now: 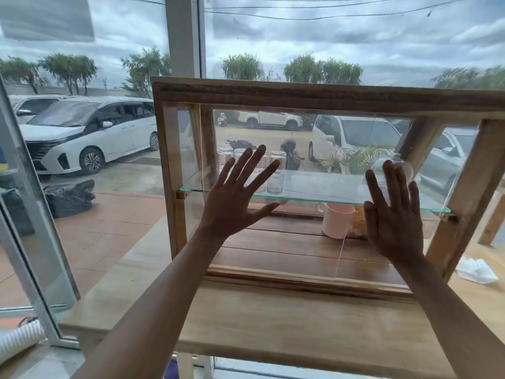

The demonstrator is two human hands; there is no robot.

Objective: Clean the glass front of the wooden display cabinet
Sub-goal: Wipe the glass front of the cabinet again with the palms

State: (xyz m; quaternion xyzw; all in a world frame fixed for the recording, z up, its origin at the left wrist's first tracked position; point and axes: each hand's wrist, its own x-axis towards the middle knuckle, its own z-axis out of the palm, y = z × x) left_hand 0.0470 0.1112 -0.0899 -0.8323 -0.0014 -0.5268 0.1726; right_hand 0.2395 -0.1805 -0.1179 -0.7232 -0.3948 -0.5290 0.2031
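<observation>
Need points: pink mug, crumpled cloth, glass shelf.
pink mug (336,221), head view, on its side wall.
crumpled cloth (476,270), head view, on its middle folds.
glass shelf (308,199), head view, on its green front edge.

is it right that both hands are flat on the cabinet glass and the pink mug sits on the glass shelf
Not quite. In the head view both the left hand and right hand are spread open on the cabinet glass, but the pink mug sits below the glass shelf, on the wooden floor.
</observation>
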